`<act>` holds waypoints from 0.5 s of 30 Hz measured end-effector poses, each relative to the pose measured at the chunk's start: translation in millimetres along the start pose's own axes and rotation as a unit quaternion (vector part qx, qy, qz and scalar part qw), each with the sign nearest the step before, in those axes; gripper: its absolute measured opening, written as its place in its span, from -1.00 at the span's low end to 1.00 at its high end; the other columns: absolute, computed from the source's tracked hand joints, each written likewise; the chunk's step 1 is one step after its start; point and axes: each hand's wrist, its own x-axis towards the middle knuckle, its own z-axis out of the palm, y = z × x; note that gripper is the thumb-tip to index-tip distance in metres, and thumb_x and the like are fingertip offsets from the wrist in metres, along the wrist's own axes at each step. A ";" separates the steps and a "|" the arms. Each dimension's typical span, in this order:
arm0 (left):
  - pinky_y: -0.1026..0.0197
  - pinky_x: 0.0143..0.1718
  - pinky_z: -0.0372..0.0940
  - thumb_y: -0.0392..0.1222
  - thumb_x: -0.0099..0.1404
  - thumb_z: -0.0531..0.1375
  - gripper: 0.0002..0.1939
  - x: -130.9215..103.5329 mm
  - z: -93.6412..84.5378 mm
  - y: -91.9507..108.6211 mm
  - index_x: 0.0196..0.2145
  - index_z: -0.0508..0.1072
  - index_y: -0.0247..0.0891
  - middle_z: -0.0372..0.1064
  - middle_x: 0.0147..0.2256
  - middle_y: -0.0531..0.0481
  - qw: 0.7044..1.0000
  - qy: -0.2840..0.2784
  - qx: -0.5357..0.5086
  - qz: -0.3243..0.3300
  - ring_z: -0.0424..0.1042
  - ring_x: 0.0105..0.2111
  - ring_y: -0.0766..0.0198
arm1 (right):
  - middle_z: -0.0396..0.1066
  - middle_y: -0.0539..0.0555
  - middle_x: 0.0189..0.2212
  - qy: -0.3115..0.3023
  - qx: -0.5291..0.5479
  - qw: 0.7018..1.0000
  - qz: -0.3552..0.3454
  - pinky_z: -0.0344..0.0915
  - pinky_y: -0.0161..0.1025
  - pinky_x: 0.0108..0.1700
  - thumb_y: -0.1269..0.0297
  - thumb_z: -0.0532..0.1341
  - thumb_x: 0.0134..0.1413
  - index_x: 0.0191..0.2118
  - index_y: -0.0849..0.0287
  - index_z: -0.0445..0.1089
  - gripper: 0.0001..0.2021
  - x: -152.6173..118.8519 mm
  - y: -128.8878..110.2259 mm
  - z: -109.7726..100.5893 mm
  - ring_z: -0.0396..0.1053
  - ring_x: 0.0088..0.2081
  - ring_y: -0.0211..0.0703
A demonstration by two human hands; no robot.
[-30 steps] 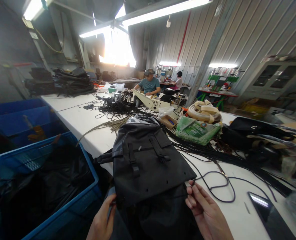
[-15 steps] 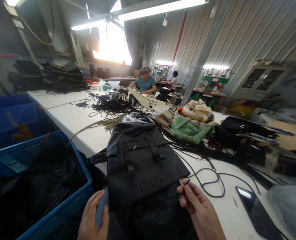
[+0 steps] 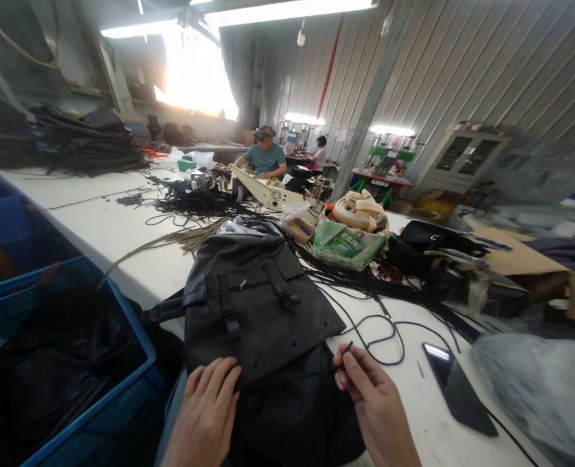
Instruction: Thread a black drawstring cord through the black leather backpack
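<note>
A black backpack [image 3: 262, 305] with two buckled straps lies in front of me, its flap facing up. Small holes dot the flap's lower edge. My left hand [image 3: 209, 402] rests over the flap's lower left corner, fingers bent together on it, thumb hidden. Just right of the flap, my right hand [image 3: 365, 389] pinches a thin black cord [image 3: 349, 347], whose tip sticks up above the fingers. A thin dark line runs leftward from that hand below the flap edge. Bluish cloth [image 3: 168, 415] shows beside my left wrist.
A blue crate [image 3: 136, 337] with black material stands left of the white table [image 3: 443, 421]. To the right lie a phone [image 3: 457, 389], a looped cord [image 3: 404, 350] and clear plastic [image 3: 535, 389]. Behind are a green box [image 3: 350, 243], heaped cords [image 3: 194, 198] and a seated co-worker [image 3: 266, 159].
My left hand has moved from the bluish cloth at the bag's side onto the flap's lower corner. My right hand keeps its pinch. The view has turned right.
</note>
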 end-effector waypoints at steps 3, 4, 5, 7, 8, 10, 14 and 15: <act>-0.15 0.24 0.28 -0.39 0.47 0.15 -0.54 5.3 -1.7 2.0 0.27 0.48 -0.24 0.55 0.23 -0.20 1.000 -0.018 -0.005 0.018 0.52 0.18 -0.07 | 0.56 0.09 -0.28 -0.002 -0.001 1.000 -0.002 0.41 -0.32 -0.33 -0.05 0.62 0.08 -0.12 0.15 0.68 -0.58 -1.4 1.2 2.0 0.36 -0.39 -0.23; -0.14 0.22 0.31 -0.40 0.46 0.14 -0.54 7.9 -2.5 3.1 0.25 0.49 -0.23 0.56 0.21 -0.19 0.999 -0.023 -0.013 0.021 0.52 0.18 -0.07 | 0.57 0.09 -0.27 -0.003 -0.006 1.000 -0.003 0.41 -0.31 -0.32 -0.06 0.62 0.09 -0.12 0.16 0.68 -0.58 -2.0 2.6 2.6 0.36 -0.38 -0.22; -0.12 0.20 0.34 -0.42 0.45 0.14 -0.55 10.9 -3.4 4.2 0.23 0.50 -0.23 0.58 0.19 -0.19 0.999 -0.025 -0.022 0.021 0.53 0.16 -0.06 | 0.58 0.10 -0.27 -0.003 -0.014 1.000 -0.006 0.41 -0.30 -0.32 -0.06 0.61 0.09 -0.12 0.16 0.68 -0.58 -2.9 4.5 3.2 0.37 -0.38 -0.21; -0.08 0.16 0.39 -0.43 0.45 0.14 -0.60 17.1 -4.9 6.0 0.17 0.52 -0.25 0.60 0.12 -0.19 0.999 -0.019 -0.038 0.016 0.56 0.10 -0.02 | 0.60 0.12 -0.26 -0.007 -0.051 0.999 -0.017 0.43 -0.27 -0.30 -0.10 0.59 0.11 -0.11 0.16 0.69 -0.56 -5.7 9.8 5.2 0.39 -0.38 -0.18; -0.07 0.14 0.41 -0.42 0.46 0.14 -0.63 19.9 -5.5 6.4 0.15 0.52 -0.26 0.61 0.10 -0.19 0.999 -0.015 -0.041 0.014 0.56 0.08 -0.01 | 0.61 0.13 -0.27 -0.016 -0.082 0.996 -0.021 0.44 -0.26 -0.30 -0.12 0.57 0.12 -0.09 0.16 0.70 -0.55 -7.8 13.0 7.2 0.40 -0.39 -0.16; -0.07 0.11 0.43 -0.41 0.48 0.16 -0.65 24.3 -6.1 6.5 0.15 0.52 -0.28 0.62 0.07 -0.20 0.999 -0.011 -0.036 0.022 0.57 0.05 -0.01 | 0.61 0.12 -0.33 -0.059 -0.163 0.984 -0.033 0.43 -0.23 -0.33 -0.15 0.51 0.20 -0.07 0.15 0.71 -0.56 -13.3 20.1 14.2 0.43 -0.41 -0.10; -0.10 0.04 0.45 -0.38 0.51 0.18 -0.68 28.7 -4.7 4.5 0.14 0.55 -0.26 0.62 0.03 -0.20 0.998 -0.022 -0.004 0.050 0.59 -0.02 -0.06 | 0.65 0.14 -0.28 -0.147 -0.320 0.926 -0.137 0.47 -0.18 -0.18 0.03 0.34 0.42 -0.10 0.09 0.73 -0.72 -25.3 33.7 38.5 0.59 -0.27 0.03; -0.11 0.03 0.44 -0.38 0.51 0.19 -0.69 29.5 -4.3 4.0 0.13 0.56 -0.25 0.62 0.02 -0.20 0.998 -0.024 0.001 0.052 0.59 -0.03 -0.07 | 0.66 0.14 -0.24 -0.151 -0.348 0.910 -0.165 0.46 -0.18 -0.12 0.09 0.30 0.45 -0.11 0.07 0.73 -0.74 -27.7 36.4 45.1 0.61 -0.22 0.04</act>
